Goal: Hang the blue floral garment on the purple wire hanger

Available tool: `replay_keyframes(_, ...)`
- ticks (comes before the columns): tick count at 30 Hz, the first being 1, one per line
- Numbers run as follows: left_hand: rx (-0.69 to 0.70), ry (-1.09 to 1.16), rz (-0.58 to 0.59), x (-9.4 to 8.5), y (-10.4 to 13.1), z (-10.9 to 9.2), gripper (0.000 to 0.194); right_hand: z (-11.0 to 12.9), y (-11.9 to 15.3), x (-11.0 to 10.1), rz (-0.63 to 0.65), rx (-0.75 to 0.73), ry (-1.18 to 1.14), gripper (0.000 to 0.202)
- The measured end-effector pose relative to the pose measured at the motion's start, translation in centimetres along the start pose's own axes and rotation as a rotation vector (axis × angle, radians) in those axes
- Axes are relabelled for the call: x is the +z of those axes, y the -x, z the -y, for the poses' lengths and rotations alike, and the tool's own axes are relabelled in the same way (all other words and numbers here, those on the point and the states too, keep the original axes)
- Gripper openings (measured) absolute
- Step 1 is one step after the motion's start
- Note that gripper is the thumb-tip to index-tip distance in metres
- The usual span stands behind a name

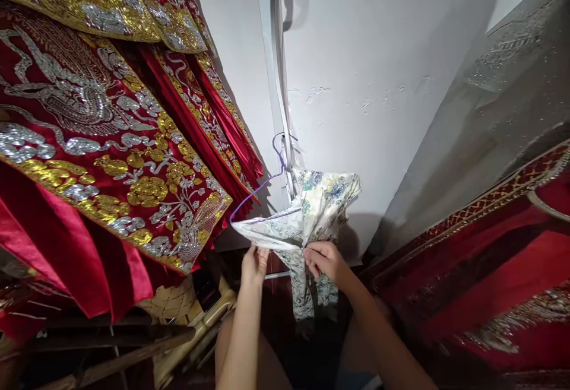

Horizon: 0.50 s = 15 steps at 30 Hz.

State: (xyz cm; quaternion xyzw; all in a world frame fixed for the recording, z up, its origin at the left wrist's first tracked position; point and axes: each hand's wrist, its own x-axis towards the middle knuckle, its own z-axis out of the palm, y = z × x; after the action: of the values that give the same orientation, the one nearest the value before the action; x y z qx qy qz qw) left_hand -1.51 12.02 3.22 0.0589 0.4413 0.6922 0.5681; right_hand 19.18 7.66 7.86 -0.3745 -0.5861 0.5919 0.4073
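Note:
A white garment with a blue, green and yellow floral print (329, 191) hangs from a purple hanger (255, 195). The hanger's left arm shows bare above the cloth, and its hook end rests by a white post. My right hand (324, 259) pinches the garment's front edge near its middle. On the left, my left hand (255, 264) holds the white lower edge below the hanger's left corner; its fingertips are partly hidden by the fabric. Two narrow printed lengths of cloth dangle beneath my right hand.
Red cloth with gold and silver sequin embroidery (146, 182) hangs close on the left. More red fringed fabric (503, 277) is at the right. A white wall (356, 81) stands behind the hanger. Bamboo poles (196, 336) lie low at left.

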Motion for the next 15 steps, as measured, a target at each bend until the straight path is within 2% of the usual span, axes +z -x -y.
replay_keyframes(3, -0.039, -0.035, 0.035, 0.6, 1.4, 2.1, 0.016, -1.2, 1.8, -1.5, -0.082, 0.022, 0.007, 0.035)
replay_keyframes(5, -0.036, -0.061, 0.110, 1.1, 2.6, 2.6, 0.006, -1.9, 3.1, -2.4, -0.083, 0.047, 0.015, 0.038)
replay_keyframes(6, -0.023, -0.087, 0.179, 1.4, 3.3, 2.8, 0.004, -2.2, 3.6, -2.9, -0.065, 0.066, 0.030, 0.039)
replay_keyframes(8, 0.031, -0.161, 0.359, 2.2, 4.9, 2.9, 0.016, -2.7, 4.3, -3.6, -0.080, 0.077, 0.106, 0.040)
replay_keyframes(11, 0.192, -0.331, 0.592, 3.5, 7.6, 3.3, 0.029, -2.6, 4.3, -3.8, -0.225, -0.061, 0.242, 0.026)
replay_keyframes(12, 0.259, -0.404, 0.638, 3.9, 8.4, 3.4, 0.029, -2.4, 4.1, -3.7, -0.224, -0.107, 0.241, 0.023)
replay_keyframes(13, 0.326, -0.479, 0.678, 4.3, 9.1, 3.6, 0.029, -2.1, 3.9, -3.4, -0.174, -0.128, 0.214, 0.030)
replay_keyframes(15, 0.454, -0.603, 0.738, 4.7, 10.0, 3.7, 0.026, -1.5, 3.4, -2.6, -0.010, -0.107, 0.145, 0.048)
